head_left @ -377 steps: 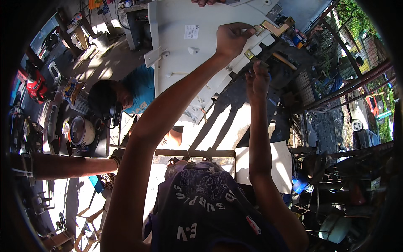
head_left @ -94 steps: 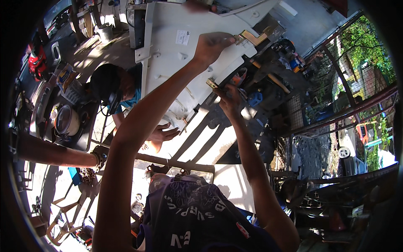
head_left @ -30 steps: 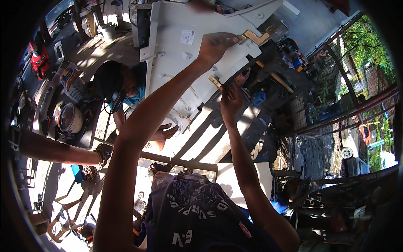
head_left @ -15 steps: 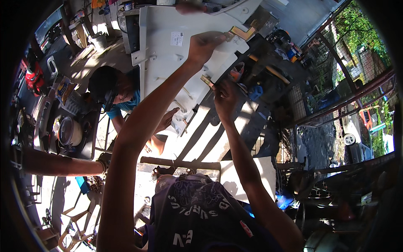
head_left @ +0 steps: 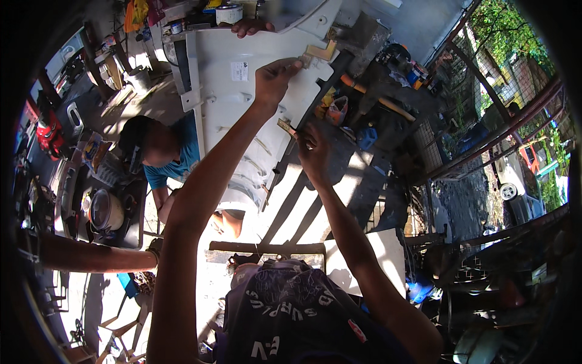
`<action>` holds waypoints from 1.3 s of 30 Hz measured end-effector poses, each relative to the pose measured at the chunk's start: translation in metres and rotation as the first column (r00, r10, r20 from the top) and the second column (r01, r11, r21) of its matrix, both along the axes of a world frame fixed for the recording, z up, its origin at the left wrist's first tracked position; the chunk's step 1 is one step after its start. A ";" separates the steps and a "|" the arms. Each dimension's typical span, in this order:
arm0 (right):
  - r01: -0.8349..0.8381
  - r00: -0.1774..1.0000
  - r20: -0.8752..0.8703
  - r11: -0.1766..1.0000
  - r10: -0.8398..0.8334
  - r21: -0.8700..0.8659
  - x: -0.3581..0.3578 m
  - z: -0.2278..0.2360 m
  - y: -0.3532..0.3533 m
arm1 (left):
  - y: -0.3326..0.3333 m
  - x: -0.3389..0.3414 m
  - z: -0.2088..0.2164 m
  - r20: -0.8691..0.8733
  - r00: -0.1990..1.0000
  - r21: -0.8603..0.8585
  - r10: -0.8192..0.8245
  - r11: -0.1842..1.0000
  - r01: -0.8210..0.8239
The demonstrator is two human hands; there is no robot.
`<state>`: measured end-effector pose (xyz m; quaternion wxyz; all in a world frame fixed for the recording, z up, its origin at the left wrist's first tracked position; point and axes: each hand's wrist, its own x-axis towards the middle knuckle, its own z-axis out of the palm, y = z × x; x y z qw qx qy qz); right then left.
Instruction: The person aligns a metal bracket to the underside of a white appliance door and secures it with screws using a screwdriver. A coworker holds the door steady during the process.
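Note:
A large light-grey moulded panel (head_left: 233,100) with a paper label spreads out in front of me. Over its right part, my left hand (head_left: 273,84) is closed, fingertips pinching the near end of an L-shaped brass-coloured bracket (head_left: 321,51). My right hand (head_left: 313,148), lower and just off the panel's right edge, pinches a small flat brass-coloured strip (head_left: 285,126). The strip's tip overlaps the panel edge in view; whether it touches, I cannot tell. Another person's hand (head_left: 251,27) rests at the panel's far edge.
Left of the panel crouches a person in a teal shirt (head_left: 188,142) and dark cap. Another forearm (head_left: 97,252) reaches in from the left. A round pot (head_left: 104,209) stands on a table at left. A long wooden handle (head_left: 397,109) and a blue container (head_left: 367,138) lie to the right.
The panel and both my hands sit further left in the picture, each hand keeping its piece. The crouching person's hand has left the panel's near end. The far hand shows more clearly.

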<state>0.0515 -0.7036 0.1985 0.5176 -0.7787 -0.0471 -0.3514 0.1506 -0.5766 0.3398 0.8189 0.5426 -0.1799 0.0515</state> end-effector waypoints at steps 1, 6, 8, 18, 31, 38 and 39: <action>0.002 1.000 0.022 1.000 -0.001 -0.016 0.002 -0.002 0.001 | 0.000 -0.001 0.000 -0.006 1.000 -0.013 -0.009 1.000 0.009; -0.036 0.999 0.011 0.999 0.036 -0.013 0.011 -0.009 -0.001 | 0.004 0.001 -0.001 -0.001 1.000 -0.043 -0.011 0.999 0.011; -0.050 0.999 -0.012 0.999 0.050 0.001 0.012 -0.009 -0.001 | 0.007 0.000 -0.002 0.007 0.999 -0.052 -0.032 0.998 0.032; -0.074 0.996 -0.054 0.996 0.077 0.051 0.007 -0.010 -0.008 | 0.006 -0.013 0.002 0.012 1.000 -0.001 0.000 1.000 0.000; -0.050 0.997 -0.057 0.998 0.047 -0.048 -0.011 -0.009 -0.017 | -0.004 -0.015 -0.002 0.009 1.000 -0.026 -0.026 0.999 0.027; -0.033 0.994 -0.106 0.999 0.028 -0.041 -0.012 -0.009 -0.012 | -0.002 -0.017 -0.002 0.014 1.000 -0.051 -0.014 0.999 0.015; -0.016 0.994 -0.113 0.999 0.010 -0.050 -0.012 -0.011 -0.013 | -0.001 -0.018 -0.002 0.005 1.000 -0.049 -0.018 0.999 0.018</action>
